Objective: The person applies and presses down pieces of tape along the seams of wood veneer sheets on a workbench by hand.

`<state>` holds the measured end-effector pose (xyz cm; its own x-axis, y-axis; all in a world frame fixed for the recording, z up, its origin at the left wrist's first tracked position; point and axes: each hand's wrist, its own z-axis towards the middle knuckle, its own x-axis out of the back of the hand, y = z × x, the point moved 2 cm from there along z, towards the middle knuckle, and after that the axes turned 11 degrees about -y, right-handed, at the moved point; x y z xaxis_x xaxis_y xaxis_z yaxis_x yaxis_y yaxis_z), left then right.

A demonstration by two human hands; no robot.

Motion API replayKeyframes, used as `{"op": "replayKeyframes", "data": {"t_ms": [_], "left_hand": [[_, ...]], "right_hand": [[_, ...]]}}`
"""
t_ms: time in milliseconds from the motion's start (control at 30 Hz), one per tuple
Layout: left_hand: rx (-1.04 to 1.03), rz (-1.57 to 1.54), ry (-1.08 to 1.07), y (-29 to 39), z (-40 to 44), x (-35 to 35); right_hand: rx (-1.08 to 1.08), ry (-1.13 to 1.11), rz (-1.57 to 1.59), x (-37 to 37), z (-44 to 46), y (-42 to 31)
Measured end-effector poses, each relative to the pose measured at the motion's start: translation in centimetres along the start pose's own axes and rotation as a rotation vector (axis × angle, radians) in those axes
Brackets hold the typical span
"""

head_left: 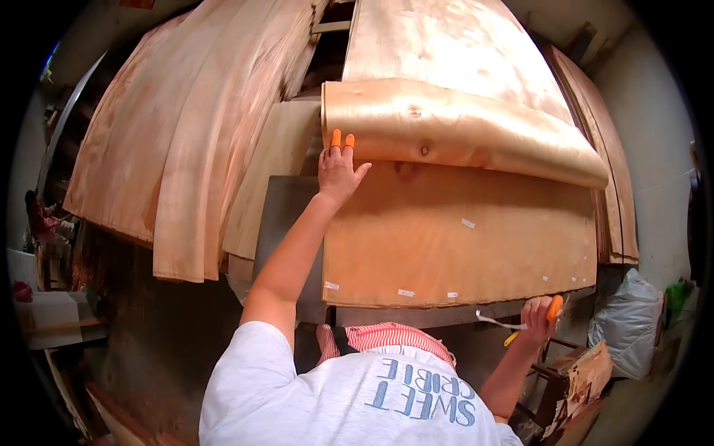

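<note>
My left hand (340, 172), with orange covers on two fingertips, lies with fingers spread at the left end of a curled-over veneer sheet (461, 134). Beneath the curl a flat veneer sheet (454, 230) bears several small white tape pieces. At that sheet's front right corner, my right hand (537, 318) is closed around something with a yellow tip below the fist. A white strip (500, 321) hangs out to its left. Orange covering shows on a finger of this hand. What exactly the fist holds is too small to tell.
Tall veneer stacks stand at the left (186, 134) and right (606, 156). A grey plastic bag (628, 323) sits at the right, beside a wooden stool (547, 379) with veneer scraps. Another person (48, 223) is at the far left, near a white box (59, 316).
</note>
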<state>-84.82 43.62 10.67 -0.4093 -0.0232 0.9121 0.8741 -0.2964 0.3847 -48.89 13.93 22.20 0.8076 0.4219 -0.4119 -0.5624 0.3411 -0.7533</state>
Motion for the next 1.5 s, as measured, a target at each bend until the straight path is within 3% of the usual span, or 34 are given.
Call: {"op": "replayKeyframes", "data": {"t_ms": [167,300,433,600,767,833,967,1067,1167,1267,1433,1500], "left_hand": [[-0.179,-0.214,0.028,1.2,-3.4,-3.2],[-0.247,-0.191,-0.151,0.4,-15.6,-7.2],[-0.228,-0.058,-0.257,-0.9,-22.2,-10.7],[-0.275,0.129,-0.268,-3.1,-20.6,-10.4],[0.02,0.011,0.184,-8.1,-14.7,-6.0],[0.021,-0.101,0.317,-8.5,-10.3,-3.4],[-0.137,-0.069,0.309,-3.7,-0.8,1.9],[-0.25,0.185,0.137,0.0,4.9,1.6],[-0.113,0.38,-0.144,1.5,8.8,-0.8],[-0.115,0.429,-0.187,0.8,10.3,-3.4],[-0.258,0.33,0.073,0.7,7.3,-3.4],[-0.302,0.339,0.146,0.7,5.5,-3.5]], "right_hand": [[0.044,0.273,-0.16,1.5,-4.8,-1.9],[-0.129,0.203,-0.034,2.0,-3.9,-0.4],[-0.121,0.269,0.095,2.1,-0.6,1.3],[-0.108,0.127,0.255,2.2,3.8,2.1],[-0.132,0.184,0.227,2.8,3.1,2.4],[-0.142,0.204,0.216,3.3,2.3,2.5],[-0.064,0.205,0.125,2.6,2.0,2.6],[-0.002,0.199,0.051,3.1,1.4,2.2],[0.033,0.127,0.145,2.3,1.8,1.8],[0.078,0.074,0.148,1.7,0.9,1.1],[0.031,0.116,0.116,2.4,-1.1,1.4],[-0.006,0.236,0.165,2.3,-1.0,1.9]]}}
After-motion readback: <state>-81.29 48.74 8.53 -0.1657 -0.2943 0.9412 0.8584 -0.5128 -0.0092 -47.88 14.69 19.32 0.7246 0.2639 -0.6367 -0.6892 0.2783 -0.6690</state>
